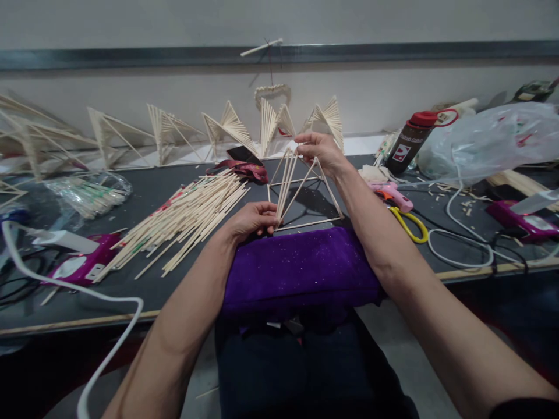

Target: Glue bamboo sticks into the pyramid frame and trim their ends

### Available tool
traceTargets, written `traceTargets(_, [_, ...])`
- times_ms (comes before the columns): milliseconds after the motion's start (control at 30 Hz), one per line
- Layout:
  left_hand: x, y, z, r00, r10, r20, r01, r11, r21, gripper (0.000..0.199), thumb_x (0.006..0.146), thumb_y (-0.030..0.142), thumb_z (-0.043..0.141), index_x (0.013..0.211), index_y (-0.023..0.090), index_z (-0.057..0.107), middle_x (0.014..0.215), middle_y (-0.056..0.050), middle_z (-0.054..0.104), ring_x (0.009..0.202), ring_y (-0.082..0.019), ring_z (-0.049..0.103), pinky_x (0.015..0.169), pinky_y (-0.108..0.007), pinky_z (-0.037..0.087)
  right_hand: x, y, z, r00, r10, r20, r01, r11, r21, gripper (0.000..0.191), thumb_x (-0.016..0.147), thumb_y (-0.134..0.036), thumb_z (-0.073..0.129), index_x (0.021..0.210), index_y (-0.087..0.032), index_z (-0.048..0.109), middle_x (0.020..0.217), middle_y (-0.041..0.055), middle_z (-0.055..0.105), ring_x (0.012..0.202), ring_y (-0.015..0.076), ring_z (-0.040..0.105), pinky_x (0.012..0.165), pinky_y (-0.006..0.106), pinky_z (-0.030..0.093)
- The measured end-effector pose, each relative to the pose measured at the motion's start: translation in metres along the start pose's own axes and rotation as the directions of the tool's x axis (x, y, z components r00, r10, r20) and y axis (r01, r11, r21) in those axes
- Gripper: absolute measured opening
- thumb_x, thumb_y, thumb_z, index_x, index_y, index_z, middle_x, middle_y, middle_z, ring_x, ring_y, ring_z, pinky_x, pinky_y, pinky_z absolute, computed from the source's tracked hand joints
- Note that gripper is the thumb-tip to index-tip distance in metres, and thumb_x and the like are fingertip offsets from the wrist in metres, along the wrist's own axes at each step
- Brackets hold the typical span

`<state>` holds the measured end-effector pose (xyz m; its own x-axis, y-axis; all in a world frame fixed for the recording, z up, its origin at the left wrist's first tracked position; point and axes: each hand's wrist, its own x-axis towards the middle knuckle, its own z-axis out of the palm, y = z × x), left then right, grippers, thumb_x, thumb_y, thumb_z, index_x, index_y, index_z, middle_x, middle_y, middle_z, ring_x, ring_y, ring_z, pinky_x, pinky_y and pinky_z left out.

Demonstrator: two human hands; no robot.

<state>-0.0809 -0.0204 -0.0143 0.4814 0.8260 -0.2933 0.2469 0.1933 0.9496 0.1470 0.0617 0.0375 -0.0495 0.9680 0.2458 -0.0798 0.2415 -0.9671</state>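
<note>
A frame of thin wooden sticks [309,222] stands on the dark table in front of me, with several sticks fanned up its left side. My left hand [257,220] pinches its lower front-left corner, where slanting sticks meet the base. Up at the top, my right hand [322,152] has its fingers closed around the stick ends; its fingertips partly hide the joint there. A purple cloth-covered pad [301,265] lies just in front of the frame, between my forearms.
Loose wooden sticks [187,218] are piled left. Several finished stick structures [231,129] line the wall. To the right are a pink glue gun [399,196], yellow-handled scissors [413,224], a dark bottle [408,142] and a plastic bag [493,139]. White cables [467,233] cross both table ends.
</note>
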Motion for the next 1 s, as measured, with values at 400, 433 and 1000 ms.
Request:
traceTargets(400, [-0.0012,0.0004,0.0004,1.000,-0.007,-0.001,0.007,1.000,-0.001,0.027,0.066,0.017,0.075,0.088,0.014,0.060,0.067,0.000,0.061,0.047,-0.005,0.054,0.035,-0.013,0.027,-0.0039,-0.0028,0.0017,0.999,-0.033,-0.006,0.033,0.999,0.015,0.022,0.065,-0.012,0.067,0.085,-0.017,0.060,0.066,-0.0019,0.062,0.051,0.0070,0.049,0.049,0.020,0.043])
traceTargets(433, [-0.0010,0.0002,0.0002,1.000,-0.008,0.000,0.008,1.000,-0.001,0.027,0.066,0.017,0.075,0.089,0.014,0.060,0.067,0.000,0.062,0.047,-0.005,0.054,0.035,-0.013,0.027,-0.0033,-0.0020,0.0015,0.999,-0.035,-0.003,0.035,0.999,0.018,0.022,0.065,-0.012,0.067,0.085,-0.017,0.061,0.066,-0.0015,0.062,0.052,0.0073,0.050,0.050,0.020,0.044])
traceTargets(1000, [-0.0047,0.0028,0.0016,0.999,0.020,0.032,-0.020,1.000,-0.011,0.022,0.067,0.013,0.073,0.086,0.013,0.062,0.064,0.000,0.060,0.047,-0.005,0.054,0.036,-0.015,0.026,-0.0034,0.0015,0.0018,1.000,-0.011,-0.024,0.012,0.998,0.058,0.019,0.065,-0.011,0.068,0.082,-0.015,0.062,0.065,-0.0017,0.064,0.048,0.0049,0.050,0.047,0.017,0.041])
